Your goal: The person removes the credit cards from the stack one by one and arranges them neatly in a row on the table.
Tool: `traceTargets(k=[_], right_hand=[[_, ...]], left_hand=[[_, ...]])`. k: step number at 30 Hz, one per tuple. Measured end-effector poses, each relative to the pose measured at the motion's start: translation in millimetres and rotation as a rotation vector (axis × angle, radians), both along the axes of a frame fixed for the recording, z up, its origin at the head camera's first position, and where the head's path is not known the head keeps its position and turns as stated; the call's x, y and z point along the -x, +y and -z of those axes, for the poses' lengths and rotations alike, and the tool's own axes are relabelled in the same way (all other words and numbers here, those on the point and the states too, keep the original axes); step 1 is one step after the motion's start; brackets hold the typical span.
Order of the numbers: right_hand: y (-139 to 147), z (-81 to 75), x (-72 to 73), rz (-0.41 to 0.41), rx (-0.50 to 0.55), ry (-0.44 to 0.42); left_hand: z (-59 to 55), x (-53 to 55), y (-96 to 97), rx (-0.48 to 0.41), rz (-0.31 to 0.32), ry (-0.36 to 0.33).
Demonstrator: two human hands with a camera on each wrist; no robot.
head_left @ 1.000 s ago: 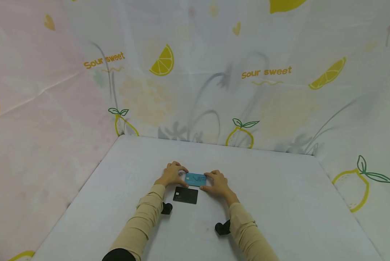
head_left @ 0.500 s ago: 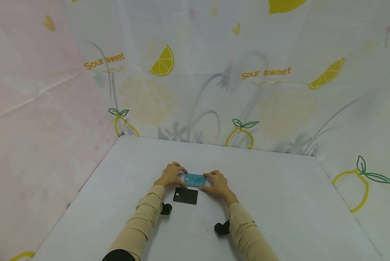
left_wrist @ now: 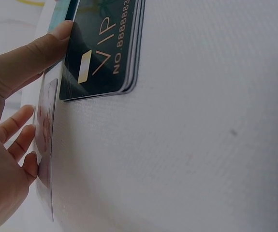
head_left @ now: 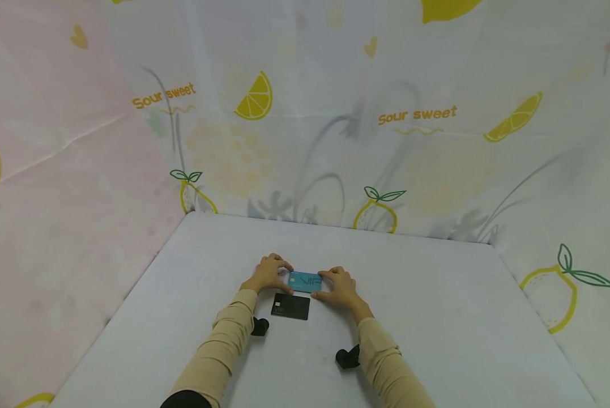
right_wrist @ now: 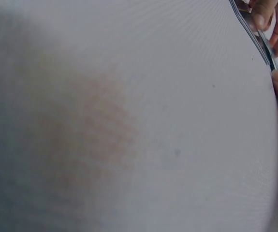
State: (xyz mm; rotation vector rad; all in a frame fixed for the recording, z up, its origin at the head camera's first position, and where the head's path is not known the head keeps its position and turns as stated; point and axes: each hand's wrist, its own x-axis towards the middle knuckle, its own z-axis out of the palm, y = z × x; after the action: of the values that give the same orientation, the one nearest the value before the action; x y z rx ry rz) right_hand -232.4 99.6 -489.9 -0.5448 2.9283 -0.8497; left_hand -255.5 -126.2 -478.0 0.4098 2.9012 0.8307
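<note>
A blue card [head_left: 305, 281] printed VIP lies between my two hands on the white table. My left hand [head_left: 270, 273] grips its left end, thumb at the near corner and index finger at the far one. From the other end my right hand [head_left: 338, 287] holds it likewise, its thumb low against the near edge in the right wrist view. Just in front of the blue card sits a neat stack of black VIP cards [left_wrist: 97, 53], the left thumb right at its edge. A pale card with reddish print [left_wrist: 46, 121] lies beneath the left hand's curled fingers, mostly hidden in the head view.
The white tabletop [head_left: 427, 306] stretches out on both sides. Behind it hangs a lemon-printed cloth [head_left: 305, 141], which also rises at left and right. Black wrist mounts [head_left: 349, 357] stick out inward from both sleeves.
The blue card has shifted very slightly to the left with both hands, early on. The hands keep the same hold, and the black stack stays in place.
</note>
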Motion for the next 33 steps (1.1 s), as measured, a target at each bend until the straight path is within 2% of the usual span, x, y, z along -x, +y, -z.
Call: traceTargets(k=[21, 33], right_hand=[[2.0, 5.0, -1.0, 0.002, 0.027, 0.005], [2.7, 6.3, -1.1, 0.004, 0.029, 0.013]], left_hand=[[-0.1, -2.0, 0.9, -0.027, -0.016, 0.01], [1.7, -2.6, -0.4, -0.01, -0.003, 0.021]])
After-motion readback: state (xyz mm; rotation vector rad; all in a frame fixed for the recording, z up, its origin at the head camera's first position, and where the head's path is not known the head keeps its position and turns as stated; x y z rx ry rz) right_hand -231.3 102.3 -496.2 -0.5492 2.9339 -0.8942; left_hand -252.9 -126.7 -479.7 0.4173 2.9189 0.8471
